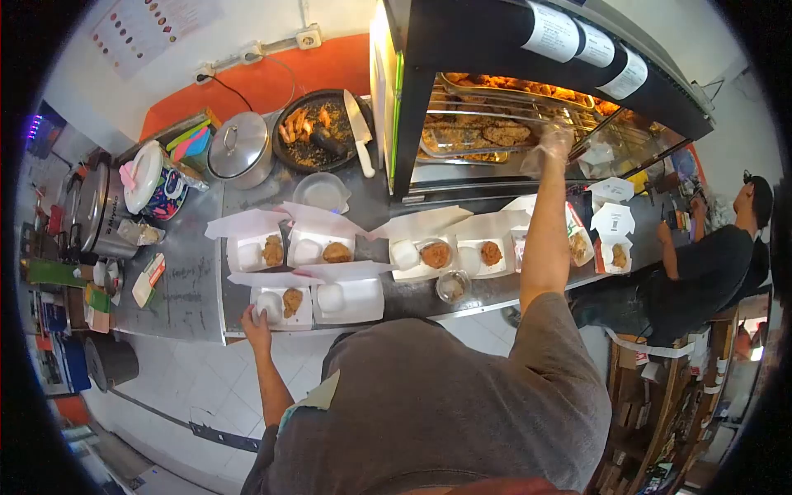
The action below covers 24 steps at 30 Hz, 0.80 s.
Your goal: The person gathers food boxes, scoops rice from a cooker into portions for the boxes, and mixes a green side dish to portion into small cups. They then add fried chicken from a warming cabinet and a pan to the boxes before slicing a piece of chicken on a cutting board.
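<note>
My left hand [257, 327] is at the front left corner of a white cardboard food box [307, 318], its fingers closed on the edge. That box holds a mound of white rice [268, 307] and a piece of fried chicken [292, 302]. My right hand [553, 150], in a clear plastic glove, reaches into the lit warming cabinet [478, 183], beside a tray of fried chicken [505, 134]. Glare and the glove hide whether its fingers hold anything. Beside the left box, another box [363, 307] has only rice inside. Several more open boxes with rice and chicken stand behind.
A stone mortar [363, 124] with a knife [360, 132] across its rim and a lidded pot [241, 150] stand at the back. A clear plastic cup [453, 286] sits near the counter's front edge. Another person [701, 268] works at the right.
</note>
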### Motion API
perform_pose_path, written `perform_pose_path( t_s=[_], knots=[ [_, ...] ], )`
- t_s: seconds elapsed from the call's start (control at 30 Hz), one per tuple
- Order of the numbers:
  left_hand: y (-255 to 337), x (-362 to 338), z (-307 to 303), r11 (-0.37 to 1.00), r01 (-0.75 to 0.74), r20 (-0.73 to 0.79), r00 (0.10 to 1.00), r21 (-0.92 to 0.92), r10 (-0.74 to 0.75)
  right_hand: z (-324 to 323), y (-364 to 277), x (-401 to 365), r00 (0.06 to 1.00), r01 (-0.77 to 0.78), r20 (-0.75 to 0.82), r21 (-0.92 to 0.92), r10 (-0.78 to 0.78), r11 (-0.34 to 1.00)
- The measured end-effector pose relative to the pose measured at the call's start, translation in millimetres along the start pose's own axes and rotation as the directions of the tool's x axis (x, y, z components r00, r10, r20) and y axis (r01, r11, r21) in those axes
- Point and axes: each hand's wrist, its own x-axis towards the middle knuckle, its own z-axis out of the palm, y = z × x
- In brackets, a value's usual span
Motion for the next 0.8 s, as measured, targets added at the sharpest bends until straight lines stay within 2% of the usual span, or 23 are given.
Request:
perform_pose_path(
  t_s=[0.03,0.07,0.1,0.13,0.17,0.2,0.23,0.3,0.33,0.37,0.4,0.43,0.47,0.5,0.53,0.57,0.6,0.63,0.67,0.7,0.73,0.77,0.8],
  knots=[
    [1,3,-2,1.000,0.009,0.002,1.000,0.009,-0.009,-4,-1,-5,0.998,-0.060,0.002,0.104,0.060,0.993],
    [4,6,-2,0.995,0.054,0.052,0.997,-0.084,-0.050,-12,-8,-10,0.993,-0.118,0.003,0.206,0.120,0.971],
    [6,10,-4,0.979,0.108,0.104,0.990,-0.172,-0.091,-27,-32,-20,0.902,-0.402,0.167,0.657,0.397,0.638],
    [12,11,-2,0.978,0.117,0.095,0.990,-0.170,-0.102,-46,-60,-31,0.711,-0.443,0.311,0.895,0.630,0.058],
    [11,13,-5,0.978,0.138,0.079,0.989,-0.157,-0.126,-65,-73,-48,0.792,-0.407,0.322,0.912,0.519,0.054],
    [-28,21,6,0.960,0.127,0.043,0.992,-0.251,-0.120,-89,-97,-68,0.770,-0.458,0.438,0.886,0.463,-0.077],
    [-28,21,1,0.976,0.067,0.048,0.997,-0.208,-0.058,-86,-93,-80,0.681,-0.519,0.485,0.848,0.549,-0.104],
    [-19,21,-10,0.977,0.063,0.062,0.997,-0.203,-0.052,-121,-145,-130,0.725,-0.558,0.616,0.788,0.310,-0.260],
    [-11,21,-14,0.971,0.106,0.086,0.992,-0.216,-0.089,-140,-189,-158,0.775,-0.582,0.592,0.805,0.222,-0.114],
    [-8,22,-16,0.971,0.111,0.075,0.992,-0.213,-0.097,-152,-219,-189,0.670,-0.715,0.700,0.698,0.249,-0.037],
    [-6,23,-18,0.982,0.082,0.091,0.994,-0.171,-0.067,-147,-224,-216,0.611,-0.790,0.782,0.589,0.127,0.171],
    [-8,27,-22,0.991,0.051,0.113,0.993,-0.127,-0.036,-143,-229,-243,0.536,-0.775,0.844,0.491,0.003,0.397],
    [-31,34,-14,0.987,0.005,0.114,0.993,-0.160,0.014,-162,-284,-269,0.411,-0.891,0.910,0.386,0.062,0.240],
    [-32,41,-19,0.987,0.000,0.119,0.993,-0.159,0.019,-146,-292,-298,0.422,-0.770,0.899,0.424,-0.119,0.477],
    [-28,48,-23,0.986,0.042,0.153,0.988,-0.164,-0.016,-125,-299,-328,0.396,-0.604,0.891,0.435,-0.222,0.668],
    [-26,57,-26,0.982,0.081,0.185,0.982,-0.169,-0.049,-104,-307,-354,0.346,-0.391,0.884,0.442,-0.316,0.807],
    [-37,72,-27,0.983,0.071,0.187,0.982,-0.171,-0.038,-87,-319,-376,0.318,-0.376,0.918,0.352,-0.238,0.857],
    [-59,94,-26,0.966,0.090,0.098,0.993,-0.244,-0.067,-74,-327,-392,0.293,-0.357,0.943,0.258,-0.155,0.898],
    [-74,118,-28,0.942,0.098,0.011,0.995,-0.322,-0.100,-64,-328,-401,0.309,-0.355,0.939,0.261,-0.151,0.898],
    [-80,144,-33,0.940,0.083,0.013,0.996,-0.331,-0.083,-58,-327,-409,0.327,-0.265,0.932,0.247,-0.154,0.932],
    [-83,171,-38,0.923,0.152,0.138,0.984,-0.353,-0.110,-57,-328,-412,0.349,-0.174,0.924,0.225,-0.154,0.959],
    [-78,196,-36,0.905,0.218,0.264,0.957,-0.365,-0.123,-62,-332,-407,0.376,-0.175,0.916,0.221,-0.142,0.959],
    [-41,206,-44,0.904,0.350,0.407,0.884,-0.246,-0.231,-74,-338,-400,0.443,-0.246,0.896,0.133,-0.011,0.960]
  ],
)
